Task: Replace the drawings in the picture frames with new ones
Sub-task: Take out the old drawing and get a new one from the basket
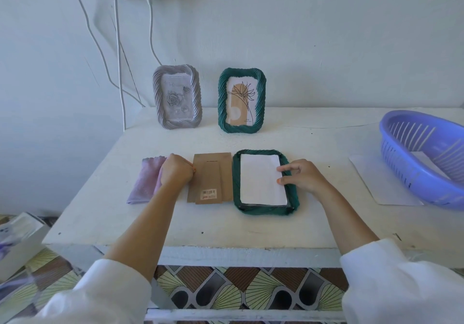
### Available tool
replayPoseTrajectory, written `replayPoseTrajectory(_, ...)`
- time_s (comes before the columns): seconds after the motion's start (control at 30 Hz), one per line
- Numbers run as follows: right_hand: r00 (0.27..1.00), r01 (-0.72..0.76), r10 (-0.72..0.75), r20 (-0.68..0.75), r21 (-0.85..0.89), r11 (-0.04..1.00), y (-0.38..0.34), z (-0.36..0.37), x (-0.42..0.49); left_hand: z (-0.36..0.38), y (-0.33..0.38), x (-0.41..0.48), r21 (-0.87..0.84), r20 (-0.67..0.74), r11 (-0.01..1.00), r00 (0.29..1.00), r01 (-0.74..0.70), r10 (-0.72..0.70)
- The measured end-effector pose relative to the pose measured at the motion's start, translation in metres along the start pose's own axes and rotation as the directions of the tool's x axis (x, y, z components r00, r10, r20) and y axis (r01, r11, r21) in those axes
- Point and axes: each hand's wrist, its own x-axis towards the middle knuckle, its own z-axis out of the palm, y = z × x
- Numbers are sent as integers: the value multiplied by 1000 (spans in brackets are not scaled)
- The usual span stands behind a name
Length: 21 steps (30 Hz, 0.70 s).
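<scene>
A green frame (266,208) is laid face down on the bench (200,223), back removed, with a white sheet (261,180) seated in the recess, blank side up. The sheet's right edge is touched by the fingertips (279,180) of the right hand (301,175), fingers loosely bent; whether the edge is pinched or only pressed cannot be told. The left hand (175,170) is curled into a fist at the left edge of the cardboard backing (209,178), which is lying just left of the frame; a grip on it cannot be confirmed. A lilac cloth (145,180) is partly covered by that hand.

Risks, as judged:
- Sheet can be creased or torn if it is lifted from one edge while caught under the corner tabs.
- Sheet can be left skewed in the recess if the backing is put on before it is squared up.
- If the glass is loose beneath, it can be shifted or smudged by prying.
- Frame can be slid across the bench, since it is not held down.
- Old and new drawings can be confused: more paper (381,185) is lying under a blue basket (424,158) at right.

Two frames, grey (177,96) and green (241,100), are stood upright at the back, drawings in place.
</scene>
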Motion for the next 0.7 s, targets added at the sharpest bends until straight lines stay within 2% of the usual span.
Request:
replayPoseTrajectory(0.27, 1000, 3, -3, 3, -11, 1000, 1, 0, 1, 2, 2, -2, 97, -51, 995, 998, 34, -29)
replayPoseTrajectory(0.5, 1000, -9, 9, 10, -15, 1000, 1, 0, 1, 9, 7, -7, 224, -100, 975, 995, 7, 16)
replayPoseTrajectory(0.7, 999, -33, 34, 5, -6, 999, 2, 1, 2, 10, 12, -15, 198, -182, 980, 981, -33, 70)
